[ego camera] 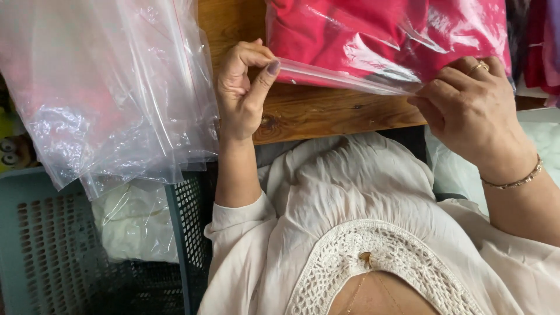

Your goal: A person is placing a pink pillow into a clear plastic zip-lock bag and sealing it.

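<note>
Head view: both hands pinch the clear plastic bag of red cloth [385, 41] along its near edge, left hand [242, 93] and right hand [466, 111] at opposite ends, closed on it.

A stack of empty clear plastic bags [111, 87] overhangs a grey perforated crate [41, 233] beside the wooden table [326, 114].

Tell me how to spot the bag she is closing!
Find the wooden table at the top. On its near edge lies a clear plastic bag stuffed with red cloth, pinched at its strip by the left hand and right hand. The pile of bags beside it is empty; this one is full.
</note>
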